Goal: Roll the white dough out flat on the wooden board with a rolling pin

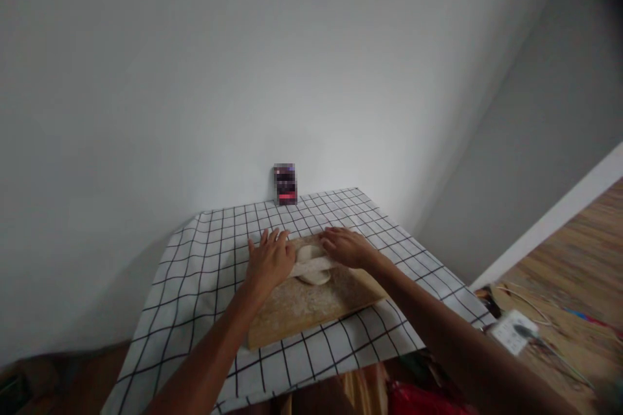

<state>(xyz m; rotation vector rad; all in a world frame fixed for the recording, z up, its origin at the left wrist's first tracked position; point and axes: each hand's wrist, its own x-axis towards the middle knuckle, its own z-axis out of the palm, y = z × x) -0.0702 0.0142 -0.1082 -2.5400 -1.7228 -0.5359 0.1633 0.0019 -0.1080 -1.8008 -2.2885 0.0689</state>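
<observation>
A pale, flour-dusted rolling pin (pixel 314 266) lies across a flat round of dough (pixel 315 277) on a wooden board (pixel 311 311). My left hand (pixel 270 259) presses down on the pin's left end, its fingers stretched forward and spread. On the right end lies my right hand (pixel 346 246), palm down, with the fingers extended over the pin. Both ends of the pin are hidden beneath my hands. Dough shows on the near and far sides of the pin.
The board stands on a table with a white, black-checked cloth (pixel 233 227). Against the white wall leans a phone-like dark object (pixel 285 185), its front blurred. A white power strip (pixel 512 332) with cables is at the lower right. Something red (pixel 423 399) shows below the table edge.
</observation>
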